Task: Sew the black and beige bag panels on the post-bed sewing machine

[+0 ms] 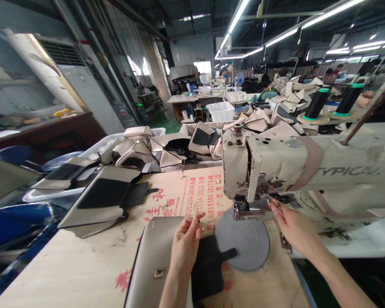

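Note:
My right hand (pixel 290 224) grips a slim tool (pixel 277 208) with a purplish handle; its metal tip is at the head of the sewing machine (pixel 269 167). My left hand (pixel 185 241) is closed in a pinch above a beige bag piece (pixel 157 248) with a small metal fitting; whatever lies between its fingertips is too small to make out. A black flap (pixel 208 269) with a narrow tab extends from beneath that hand. The tab overlaps a round grey disc (pixel 244 246) on the plywood table (pixel 93 265), below the machine head.
Another beige and black bag piece (pixel 104 194) lies at left on the table. Behind the table, plastic bins hold several similar pieces (pixel 171 147). Two black thread spools (pixel 316 105) stand above the machine. Farther back are a white crate (pixel 221 112) and people at workstations.

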`<act>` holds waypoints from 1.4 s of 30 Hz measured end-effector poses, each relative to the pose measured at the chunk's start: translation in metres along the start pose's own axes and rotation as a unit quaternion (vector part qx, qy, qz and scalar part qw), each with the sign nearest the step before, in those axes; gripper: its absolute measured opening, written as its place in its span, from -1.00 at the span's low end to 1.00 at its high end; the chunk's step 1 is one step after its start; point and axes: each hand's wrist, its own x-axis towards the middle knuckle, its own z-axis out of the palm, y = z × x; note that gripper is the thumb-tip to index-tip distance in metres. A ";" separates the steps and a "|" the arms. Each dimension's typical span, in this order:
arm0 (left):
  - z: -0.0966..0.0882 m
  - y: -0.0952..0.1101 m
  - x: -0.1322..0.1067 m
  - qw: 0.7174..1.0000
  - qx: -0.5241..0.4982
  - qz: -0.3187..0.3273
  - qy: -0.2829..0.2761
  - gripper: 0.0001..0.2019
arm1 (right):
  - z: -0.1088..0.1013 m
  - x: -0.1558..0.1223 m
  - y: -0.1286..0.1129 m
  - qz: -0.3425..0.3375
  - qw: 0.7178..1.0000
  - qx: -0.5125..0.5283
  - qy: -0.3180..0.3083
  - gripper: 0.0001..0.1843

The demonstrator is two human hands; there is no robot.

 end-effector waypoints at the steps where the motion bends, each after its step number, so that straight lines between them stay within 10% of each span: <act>1: -0.002 0.005 -0.001 0.995 0.097 0.012 -0.022 -0.91 | 0.000 0.002 0.000 0.000 1.000 -0.021 -0.010 -0.57; 5: -0.029 0.034 0.007 0.897 0.431 0.096 -0.001 -0.80 | -0.004 0.013 0.001 -0.016 0.998 -0.044 -0.052 -0.66; 11: -0.068 0.044 0.008 0.789 0.591 0.169 -0.005 -0.65 | -0.002 0.024 -0.001 -0.009 0.994 0.094 -0.060 -0.63; 14: -0.049 0.029 -0.006 0.745 0.630 0.217 -0.038 -0.58 | -0.001 0.026 -0.007 -0.016 0.986 0.149 -0.072 -0.61; 22: 0.051 -0.022 -0.028 0.738 0.617 0.232 -0.146 -0.68 | 0.008 0.027 -0.017 -0.036 0.985 0.152 -0.077 -0.56; 32: 0.085 -0.057 -0.037 0.561 0.780 0.216 -0.176 -0.31 | -0.032 -0.006 0.032 -0.125 0.966 0.225 0.014 -0.62; 37: 0.081 -0.051 -0.044 0.640 0.708 0.240 -0.175 -0.48 | -0.035 -0.026 0.095 -0.212 0.972 0.102 -0.014 -0.65; 42: 0.064 -0.058 -0.076 0.743 0.625 0.186 -0.150 -0.61 | -0.012 -0.010 0.068 -0.317 0.948 0.006 -0.025 -0.67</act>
